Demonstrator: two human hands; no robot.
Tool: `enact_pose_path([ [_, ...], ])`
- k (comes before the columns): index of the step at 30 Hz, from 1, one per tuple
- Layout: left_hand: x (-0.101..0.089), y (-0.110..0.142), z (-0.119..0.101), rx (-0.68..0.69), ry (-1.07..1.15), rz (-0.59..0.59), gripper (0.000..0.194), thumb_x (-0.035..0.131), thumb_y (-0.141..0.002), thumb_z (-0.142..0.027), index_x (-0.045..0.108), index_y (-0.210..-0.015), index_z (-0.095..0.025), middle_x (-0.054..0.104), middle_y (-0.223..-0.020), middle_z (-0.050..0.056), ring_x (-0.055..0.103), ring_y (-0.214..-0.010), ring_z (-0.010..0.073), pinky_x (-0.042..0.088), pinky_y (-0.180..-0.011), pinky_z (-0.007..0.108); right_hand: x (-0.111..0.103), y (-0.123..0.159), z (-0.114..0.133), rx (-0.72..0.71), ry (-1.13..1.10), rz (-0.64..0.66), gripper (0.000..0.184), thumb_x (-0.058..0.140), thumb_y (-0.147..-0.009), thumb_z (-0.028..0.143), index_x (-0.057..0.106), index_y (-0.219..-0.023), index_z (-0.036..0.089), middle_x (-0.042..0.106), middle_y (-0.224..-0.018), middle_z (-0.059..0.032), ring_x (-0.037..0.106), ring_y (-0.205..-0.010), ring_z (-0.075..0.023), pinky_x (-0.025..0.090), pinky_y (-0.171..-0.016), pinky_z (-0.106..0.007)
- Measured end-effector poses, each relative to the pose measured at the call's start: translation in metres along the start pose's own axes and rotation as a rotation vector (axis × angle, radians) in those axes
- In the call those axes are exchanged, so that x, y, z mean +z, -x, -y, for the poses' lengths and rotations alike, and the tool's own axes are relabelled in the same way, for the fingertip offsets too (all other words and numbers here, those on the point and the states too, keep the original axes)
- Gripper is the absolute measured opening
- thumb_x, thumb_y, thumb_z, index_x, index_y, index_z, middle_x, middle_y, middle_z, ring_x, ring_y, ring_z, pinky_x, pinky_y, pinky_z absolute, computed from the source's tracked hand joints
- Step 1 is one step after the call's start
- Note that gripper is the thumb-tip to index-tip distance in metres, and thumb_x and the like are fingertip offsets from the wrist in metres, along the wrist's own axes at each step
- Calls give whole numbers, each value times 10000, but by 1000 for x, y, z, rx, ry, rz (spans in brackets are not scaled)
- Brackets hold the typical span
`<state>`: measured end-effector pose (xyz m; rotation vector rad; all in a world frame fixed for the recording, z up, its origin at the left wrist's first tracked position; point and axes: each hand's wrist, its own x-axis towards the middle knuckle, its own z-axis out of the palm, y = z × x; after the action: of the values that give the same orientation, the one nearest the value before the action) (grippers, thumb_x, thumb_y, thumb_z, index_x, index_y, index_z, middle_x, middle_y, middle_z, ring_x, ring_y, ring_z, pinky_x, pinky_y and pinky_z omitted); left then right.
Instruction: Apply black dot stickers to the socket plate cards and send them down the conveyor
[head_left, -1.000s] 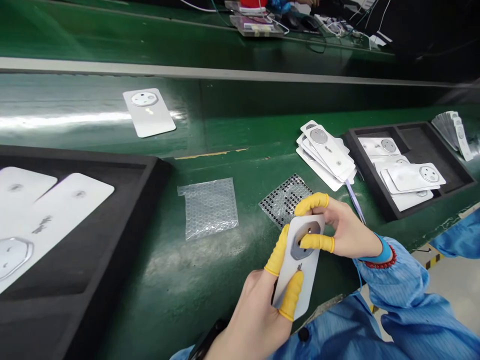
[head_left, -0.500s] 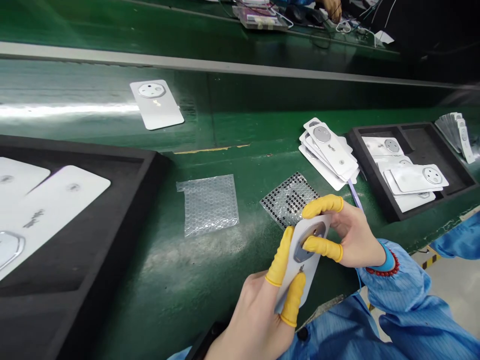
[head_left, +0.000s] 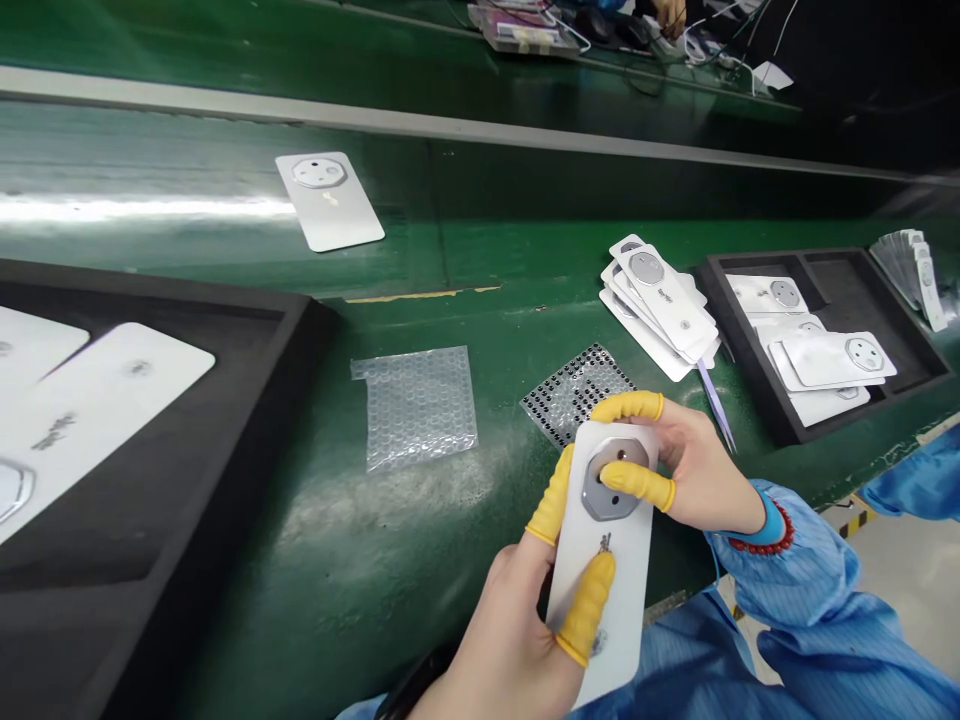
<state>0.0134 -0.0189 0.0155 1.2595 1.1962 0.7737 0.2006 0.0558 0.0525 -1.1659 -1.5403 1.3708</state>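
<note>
A white phone back cover point(head_left: 634, 590) with a grey octagonal camera plate faces me, tilted upright between my hands. My left hand point(head_left: 510, 620) grips its left side, thumb flat on the front below the camera plate. My right hand point(head_left: 697, 470) holds the top end, with the thumb on the camera plate and the forefinger over the upper edge. Yellow finger cots cover the thumb and forefinger of both hands. Just behind the cover lies a clear sheet of small black dots point(head_left: 574, 385), partly hidden by it. Bubble wrap point(head_left: 421, 410) lies to the left.
Purple tweezers point(head_left: 718, 405) lie by a stack of white covers point(head_left: 667, 300). A black tray point(head_left: 750, 380) at right and another black tray point(head_left: 251, 440) at left hold more covers. One single cover point(head_left: 337, 215) lies farther back. Another person's hand point(head_left: 670, 14) shows at the top.
The cover has turned from a steep angle so its front now faces me more fully. Both hands have shifted slightly left with it and keep their hold.
</note>
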Motion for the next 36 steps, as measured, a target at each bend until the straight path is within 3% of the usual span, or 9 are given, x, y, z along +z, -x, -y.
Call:
enact_pose_path([
  [5, 1, -2, -5, -17, 99, 83, 505, 587, -895, -321, 473, -1384, -269, 741, -905, 47, 704, -724, 216, 621, -663, 352, 0, 0, -3, 65, -34, 11, 314, 724, -790, 216, 616, -1083, 183, 702, -1015, -58, 686, -829, -151, 580, -729, -265],
  [10, 0, -1, -5, -5, 90, 48, 552, 604, -896, -317, 441, -1423, -280, 752, -956, 59, 718, -798, 233, 636, -703, 362, 1, 1, -3, 82, -56, 9, 333, 721, -798, 231, 607, -1109, 193, 709, -1023, -60, 697, -829, -158, 590, -745, -282],
  [16, 2, -2, -3, 29, 42, -4, 515, 606, -891, -318, 502, -1394, -281, 759, -836, 30, 702, -675, 207, 625, -594, 315, 0, 2, -3, 60, -31, 6, 324, 714, -811, 224, 613, -1117, 194, 706, -1079, -69, 698, -931, -174, 588, -801, -289],
  [20, 2, -3, -6, 29, 23, 2, 469, 599, -895, -320, 536, -1357, -266, 754, -815, 32, 705, -680, 212, 622, -585, 313, 1, 4, -4, 46, -83, 11, 303, 685, -849, 239, 610, -1140, 195, 715, -1086, -74, 709, -937, -176, 595, -811, -293],
  [24, 1, -3, -8, 67, 29, 48, 434, 578, -911, -299, 547, -1341, -256, 736, -736, 15, 699, -629, 202, 601, -530, 278, 1, 3, -2, 48, -35, 2, 363, 733, -805, 249, 613, -1144, 200, 721, -1062, -69, 714, -892, -180, 605, -772, -295],
  [32, 4, -3, 9, 128, -142, 4, 391, 609, -876, -272, 592, -1267, -268, 739, -753, 20, 683, -585, 201, 584, -517, 282, 7, 1, 0, 49, 95, -43, 291, 707, -747, 156, 641, -1029, 181, 724, -973, -56, 702, -807, -165, 591, -703, -262],
  [36, 1, -8, 15, 190, -159, -22, 415, 559, -913, -284, 535, -1327, -255, 758, -842, 42, 724, -690, 215, 601, -584, 284, 5, -5, -12, 31, 42, -38, 327, 752, -742, 250, 651, -1042, 168, 725, -984, -63, 703, -810, -168, 589, -715, -271],
])
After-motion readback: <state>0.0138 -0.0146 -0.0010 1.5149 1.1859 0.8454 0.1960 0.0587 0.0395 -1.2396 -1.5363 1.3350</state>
